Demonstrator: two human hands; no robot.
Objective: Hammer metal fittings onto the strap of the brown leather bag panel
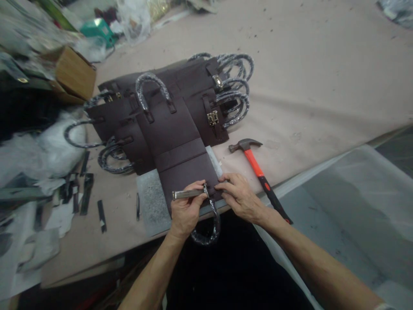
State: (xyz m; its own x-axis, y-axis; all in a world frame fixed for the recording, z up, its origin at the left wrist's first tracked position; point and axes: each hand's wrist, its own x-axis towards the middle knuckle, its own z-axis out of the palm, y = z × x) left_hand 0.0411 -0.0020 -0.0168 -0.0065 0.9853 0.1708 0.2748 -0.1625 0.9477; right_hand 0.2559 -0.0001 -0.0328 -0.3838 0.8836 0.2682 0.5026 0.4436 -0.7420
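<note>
My left hand is closed around a metal tool that lies sideways, its right end at the base of a wrapped handle. My right hand pinches at the near right edge of a dark brown leather panel; what its fingertips hold is too small to make out. A plastic-wrapped loop handle hangs from the panel over the table's front edge. Another wrapped handle stands at the panel's far end. Under the panel lies a grey speckled slab.
Stacked brown leather pieces with wrapped handles and gold-coloured clasps lie beyond. A claw hammer rests to the right. Dark strips, plastic wrap and a cardboard box are on the left. A pale bin stands below the table's right edge.
</note>
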